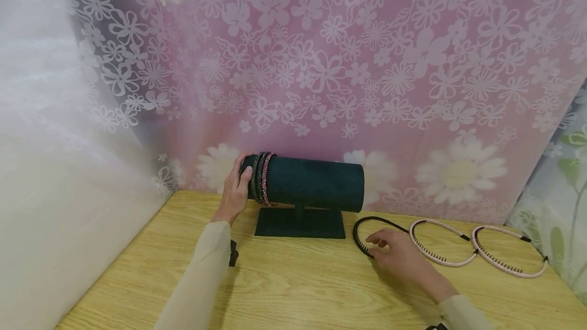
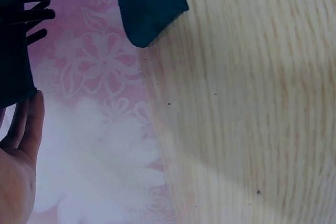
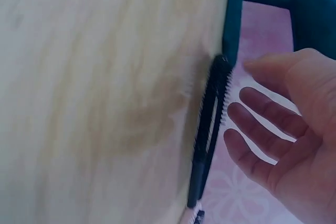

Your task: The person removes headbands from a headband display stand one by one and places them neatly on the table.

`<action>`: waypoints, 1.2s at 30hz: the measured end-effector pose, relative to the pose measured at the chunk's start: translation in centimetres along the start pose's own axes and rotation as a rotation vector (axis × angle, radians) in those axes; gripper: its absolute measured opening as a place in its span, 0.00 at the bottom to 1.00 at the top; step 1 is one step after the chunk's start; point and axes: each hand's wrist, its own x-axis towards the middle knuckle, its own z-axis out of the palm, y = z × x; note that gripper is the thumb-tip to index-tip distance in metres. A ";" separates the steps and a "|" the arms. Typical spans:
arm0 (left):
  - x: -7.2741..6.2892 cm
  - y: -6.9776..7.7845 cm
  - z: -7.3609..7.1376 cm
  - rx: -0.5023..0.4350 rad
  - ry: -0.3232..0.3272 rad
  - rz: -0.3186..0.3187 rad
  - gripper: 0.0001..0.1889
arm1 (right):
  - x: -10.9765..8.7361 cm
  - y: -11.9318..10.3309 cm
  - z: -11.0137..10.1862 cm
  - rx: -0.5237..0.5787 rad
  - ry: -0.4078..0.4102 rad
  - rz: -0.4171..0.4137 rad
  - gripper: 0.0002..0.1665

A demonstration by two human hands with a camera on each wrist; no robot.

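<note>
A dark green roll-shaped headband stand [image 1: 316, 183] sits on the table, with several glittery headbands, one of them a pink headband [image 1: 265, 180], round its left end. My left hand [image 1: 235, 193] grips that end, thumb at the front and fingers behind; the left wrist view shows fingertips [image 2: 35, 106] at its edge. To the right of the stand lies a black toothed headband [image 1: 390, 222]. My right hand [image 1: 398, 254] hovers over its near side, fingers loosely bent and holding nothing. In the right wrist view a gap separates those fingers from the black headband [image 3: 212, 82].
Two pale pink headbands, a nearer one [image 1: 451, 264] and a farther right one [image 1: 474, 242], lie in a row beside the black one. A flowered pink curtain [image 1: 321, 65] hangs behind the wooden table [image 1: 293, 289]. White sheeting [image 1: 69, 167] borders the left side.
</note>
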 end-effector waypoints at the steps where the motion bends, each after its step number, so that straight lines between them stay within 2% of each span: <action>1: 0.0 0.1 0.0 0.000 -0.001 -0.009 0.26 | -0.2 0.1 -0.3 0.000 0.011 0.005 0.11; 8: 0.2 1.2 -0.6 -0.050 -0.037 -0.101 0.24 | -1.2 0.6 -2.7 -0.041 0.116 0.014 0.12; 13: 0.4 1.8 -0.7 -0.064 -0.043 -0.162 0.24 | -1.4 0.8 -3.9 -0.047 0.270 -0.086 0.12; 16: 0.4 1.9 -0.6 -0.062 -0.028 -0.176 0.25 | -1.1 0.7 -4.2 -0.045 0.354 -0.163 0.14; 25: 0.9 2.4 -0.4 -0.086 0.029 -0.175 0.26 | 0.9 -1.8 -5.4 -0.055 0.524 -0.354 0.26; 28: 1.0 2.3 -0.3 -0.075 0.022 -0.165 0.26 | 1.6 -2.6 -5.8 -0.046 0.551 -0.390 0.28; 36: 1.1 2.2 -0.4 -0.041 -0.003 -0.105 0.27 | 3.6 -4.3 -5.8 -0.003 0.551 -0.431 0.30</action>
